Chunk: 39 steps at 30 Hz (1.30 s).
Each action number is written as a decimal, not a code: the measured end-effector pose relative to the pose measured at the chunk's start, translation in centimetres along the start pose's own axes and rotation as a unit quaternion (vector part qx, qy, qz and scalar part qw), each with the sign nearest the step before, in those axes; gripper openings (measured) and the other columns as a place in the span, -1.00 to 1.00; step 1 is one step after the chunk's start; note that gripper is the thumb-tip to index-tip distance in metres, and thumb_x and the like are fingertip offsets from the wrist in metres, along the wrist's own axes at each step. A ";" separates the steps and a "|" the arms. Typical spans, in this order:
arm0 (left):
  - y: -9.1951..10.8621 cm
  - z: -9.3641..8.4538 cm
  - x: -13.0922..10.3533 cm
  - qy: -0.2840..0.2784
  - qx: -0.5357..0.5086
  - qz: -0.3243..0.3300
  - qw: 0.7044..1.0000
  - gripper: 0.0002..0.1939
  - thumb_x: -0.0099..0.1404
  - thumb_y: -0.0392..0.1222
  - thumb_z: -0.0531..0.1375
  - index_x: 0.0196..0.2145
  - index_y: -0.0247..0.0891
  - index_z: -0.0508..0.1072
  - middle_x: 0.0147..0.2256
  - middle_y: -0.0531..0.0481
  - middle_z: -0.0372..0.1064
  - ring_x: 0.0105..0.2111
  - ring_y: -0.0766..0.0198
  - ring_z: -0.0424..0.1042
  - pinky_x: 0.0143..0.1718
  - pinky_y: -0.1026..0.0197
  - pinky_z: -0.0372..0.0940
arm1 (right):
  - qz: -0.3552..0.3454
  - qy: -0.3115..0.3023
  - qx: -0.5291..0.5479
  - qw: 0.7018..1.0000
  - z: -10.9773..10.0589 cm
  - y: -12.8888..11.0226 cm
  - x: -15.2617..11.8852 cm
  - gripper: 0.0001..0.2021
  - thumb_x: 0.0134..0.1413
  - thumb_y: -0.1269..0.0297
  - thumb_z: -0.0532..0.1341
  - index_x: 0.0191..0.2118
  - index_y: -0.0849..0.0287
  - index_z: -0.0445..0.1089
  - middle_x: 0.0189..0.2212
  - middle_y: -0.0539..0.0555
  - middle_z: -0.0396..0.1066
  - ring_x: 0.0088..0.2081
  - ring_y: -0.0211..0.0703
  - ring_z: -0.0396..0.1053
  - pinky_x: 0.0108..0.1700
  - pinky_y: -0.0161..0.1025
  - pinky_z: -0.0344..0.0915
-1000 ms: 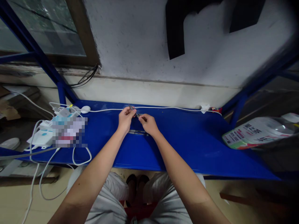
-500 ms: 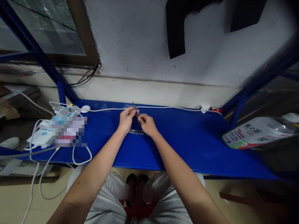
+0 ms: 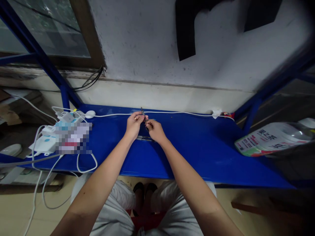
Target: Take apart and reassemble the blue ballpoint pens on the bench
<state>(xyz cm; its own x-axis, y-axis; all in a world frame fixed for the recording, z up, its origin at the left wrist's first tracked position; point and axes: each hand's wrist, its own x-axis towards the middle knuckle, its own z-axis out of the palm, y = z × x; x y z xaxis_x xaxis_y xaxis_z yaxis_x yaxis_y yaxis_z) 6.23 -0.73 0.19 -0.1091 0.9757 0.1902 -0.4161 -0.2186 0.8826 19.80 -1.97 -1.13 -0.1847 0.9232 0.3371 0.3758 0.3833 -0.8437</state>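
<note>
Step in hand looked like 2-handed handling of a slim pen (image 3: 142, 112), tilted, centre frame over the bench (image 3: 204, 154). Left hand (image 3: 133, 124) grip was clamped on its upper part, right hand (image 3: 155, 130) grip on its lower part. Pen-like item (image 3: 144, 138) lay just below. Next move likely called for fine fingertip control.

A brown-framed window (image 3: 61, 36) is set in the grey wall (image 3: 137, 42) at upper left; a blue table (image 3: 201, 147) is placed across the centre; beige floor (image 3: 14, 209), possibly tiled, is dimly lit below.
</note>
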 end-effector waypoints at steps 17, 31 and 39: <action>0.6 0.2 -0.3 -0.013 -0.009 -0.004 1.000 -0.61 0.10 -0.06 0.51 -0.17 -0.25 0.56 -0.26 -0.11 0.62 -0.25 0.17 0.57 -0.05 0.07 0.37 | -0.009 -0.005 -0.007 1.000 -0.5 -0.1 0.1 -0.83 0.20 0.48 0.07 -0.32 0.08 0.33 -0.36 0.02 0.45 -0.28 -0.10 0.38 -0.10 -0.19 0.27; 0.8 -0.4 0.0 -0.019 -0.014 -0.016 1.000 -0.63 0.07 -0.09 0.52 -0.18 -0.29 0.64 -0.29 -0.11 0.61 -0.29 0.19 0.56 -0.14 0.12 0.40 | -0.008 -0.025 0.012 1.000 -0.4 0.1 0.1 -0.86 0.22 0.41 0.06 -0.31 0.07 0.32 -0.43 -0.02 0.40 -0.37 -0.13 0.38 -0.18 -0.21 0.27; 0.2 -0.2 0.0 -0.007 0.010 0.015 1.000 -0.68 0.10 -0.08 0.52 -0.24 -0.26 0.61 -0.30 -0.08 0.61 -0.25 0.18 0.58 -0.08 0.11 0.40 | -0.009 -0.016 0.011 1.000 -0.2 0.2 0.1 -0.91 0.24 0.34 0.09 -0.26 0.08 0.33 -0.37 0.02 0.44 -0.34 -0.12 0.38 -0.15 -0.18 0.29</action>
<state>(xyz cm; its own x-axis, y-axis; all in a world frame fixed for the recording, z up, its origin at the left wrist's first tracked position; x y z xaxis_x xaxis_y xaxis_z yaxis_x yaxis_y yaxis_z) 5.98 -0.76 0.28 -0.1083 0.9689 0.2225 -0.3944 -0.2473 0.8850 20.09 -1.83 -1.21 -0.2197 0.9148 0.3389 0.3527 0.3984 -0.8467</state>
